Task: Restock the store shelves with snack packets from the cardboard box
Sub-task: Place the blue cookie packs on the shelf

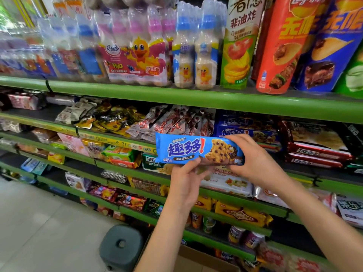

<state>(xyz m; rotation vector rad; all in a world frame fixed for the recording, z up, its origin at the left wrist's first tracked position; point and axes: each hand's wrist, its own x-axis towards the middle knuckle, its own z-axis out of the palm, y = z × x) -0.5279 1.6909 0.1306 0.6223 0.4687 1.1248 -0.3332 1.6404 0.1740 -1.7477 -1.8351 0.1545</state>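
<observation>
1. Right hand point(255, 163): grip closed on the right end of the blue cookie packet point(198, 149), fingers curled over its top edge, thumb under it.
2. Left hand point(185, 181): grip pinching the packet's bottom edge near the middle, fingertips point(193, 163) on the lower seam, palm below.
3. Packet is held level, lengthwise left to right, printed face toward the camera. It is in the air in front of the shelves, at the height of the second green shelf point(117, 143) front edge, not resting on anything.
4. Just behind and right of the packet: a stack of matching blue cookie packets point(249, 132) lying on the shelf. The right hand overlaps the front of that stack in view; cannot tell if it touches.
5. Right of that stack: dark red packets point(316, 154), stacked flat.
6. Left of it: red-and-white snack bags point(176, 122) and black-and-yellow bags point(112, 119), piled loosely.
7. Top shelf point(176, 94): shrink-wrapped drink bottles point(204, 55) with a duck print, then tall chip tubes point(282, 46) on the right.
8. Lower shelves: mixed biscuit and snack packets, yellow packets point(241, 214) below the hands.
9. Floor level: grey plastic stool point(121, 246) on light tiles; edge of a cardboard box point(196, 258) beside it, under the left forearm.
</observation>
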